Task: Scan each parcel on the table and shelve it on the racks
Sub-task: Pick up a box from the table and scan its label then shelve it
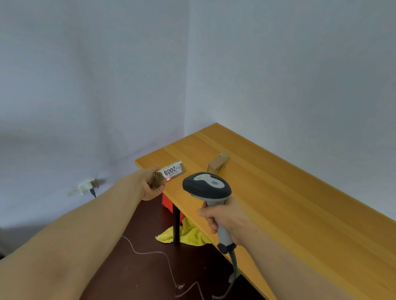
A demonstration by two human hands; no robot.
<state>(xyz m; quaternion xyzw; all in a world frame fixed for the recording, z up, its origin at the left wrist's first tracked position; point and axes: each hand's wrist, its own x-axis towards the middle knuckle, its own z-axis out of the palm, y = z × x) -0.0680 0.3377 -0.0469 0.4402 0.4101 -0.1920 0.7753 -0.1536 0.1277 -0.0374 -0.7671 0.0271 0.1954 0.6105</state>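
Left hand [151, 187] grips the near end of a small brown parcel [171, 171] at the corner of the wooden table [283, 205], white label reading 2008 face up with a red dot of light on it; whether it rests on the wood is unclear. Right hand [224, 216] is wrapped round the handle of the grey scanner [207, 186], head aimed at that label, its window hidden. Further back a second brown parcel [217, 163] lies on the tabletop, too small to read, while a red box [167, 203] and yellow cloth [189, 236] underneath show only partly.

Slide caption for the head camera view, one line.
Left hand holds a labelled parcel while right hand aims the scanner at it.
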